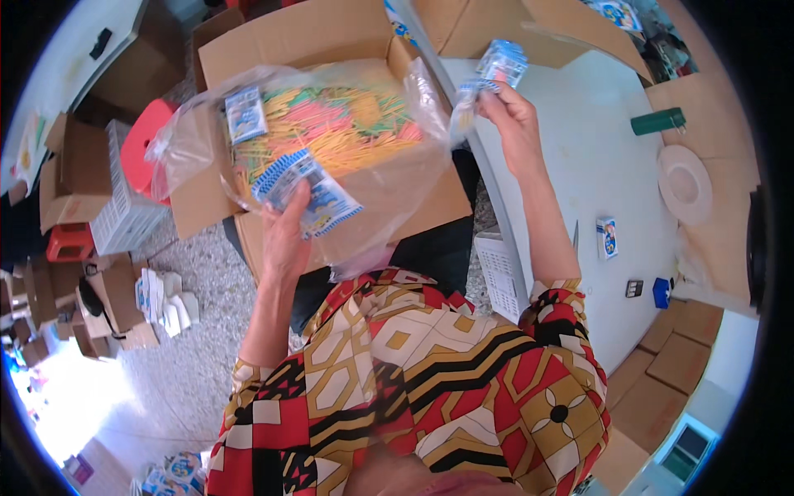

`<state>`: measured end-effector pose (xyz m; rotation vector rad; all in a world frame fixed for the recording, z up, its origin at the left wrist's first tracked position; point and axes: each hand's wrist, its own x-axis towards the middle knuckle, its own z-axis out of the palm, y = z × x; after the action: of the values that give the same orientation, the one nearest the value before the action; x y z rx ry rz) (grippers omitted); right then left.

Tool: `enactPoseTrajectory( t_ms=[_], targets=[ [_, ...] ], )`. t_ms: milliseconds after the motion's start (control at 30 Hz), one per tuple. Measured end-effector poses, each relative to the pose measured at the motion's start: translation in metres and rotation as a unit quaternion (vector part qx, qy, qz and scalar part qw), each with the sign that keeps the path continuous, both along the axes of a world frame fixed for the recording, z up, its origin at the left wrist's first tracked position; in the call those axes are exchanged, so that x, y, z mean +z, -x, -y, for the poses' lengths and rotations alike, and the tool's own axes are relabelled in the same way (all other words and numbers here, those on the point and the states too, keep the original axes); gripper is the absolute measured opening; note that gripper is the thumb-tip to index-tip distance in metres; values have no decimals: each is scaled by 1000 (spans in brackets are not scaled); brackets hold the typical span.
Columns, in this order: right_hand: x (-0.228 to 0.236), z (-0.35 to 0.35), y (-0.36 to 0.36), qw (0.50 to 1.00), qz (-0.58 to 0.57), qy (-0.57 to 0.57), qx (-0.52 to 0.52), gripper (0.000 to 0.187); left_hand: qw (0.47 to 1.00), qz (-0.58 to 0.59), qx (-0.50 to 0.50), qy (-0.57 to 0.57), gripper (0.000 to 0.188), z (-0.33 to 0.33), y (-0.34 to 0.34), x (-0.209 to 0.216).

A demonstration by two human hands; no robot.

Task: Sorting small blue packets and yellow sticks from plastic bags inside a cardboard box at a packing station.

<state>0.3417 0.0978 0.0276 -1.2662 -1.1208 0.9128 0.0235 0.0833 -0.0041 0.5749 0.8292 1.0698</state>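
My left hand [285, 236] holds a fan of blue-and-white printed packets [308, 190] over an open cardboard box [331, 50]. A clear plastic bag [190, 132] lines the box, and inside lie many thin sticks [347, 124] in yellow, pink, green and orange. One more blue packet [246, 114] lies on the sticks at the left. My right hand [514, 124] is raised over the white table [595, 174] and pinches another blue-and-white packet [500, 66] by its lower edge.
On the table lie a small blue card [607, 238], a white round plate [685, 183] and a green box [657, 121]. A white slotted basket [500, 277] hangs by the table edge. A red stool [142, 149], a white crate [124, 211] and cardboard boxes stand at left.
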Motion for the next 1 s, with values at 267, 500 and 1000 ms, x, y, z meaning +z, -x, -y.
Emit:
enactPoseTrajectory(
  t_ms=[267, 500, 1000],
  targets=[
    [-48, -39, -135, 982, 88, 37, -161, 20, 999, -41, -17, 0, 21, 1, -25, 27],
    [-75, -62, -142, 849, 429, -56, -303, 21, 994, -102, -16, -46, 18, -12, -5, 12],
    [36, -15, 181, 915, 322, 44, 239, 17, 984, -129, -30, -120, 18, -3, 31, 20]
  ],
)
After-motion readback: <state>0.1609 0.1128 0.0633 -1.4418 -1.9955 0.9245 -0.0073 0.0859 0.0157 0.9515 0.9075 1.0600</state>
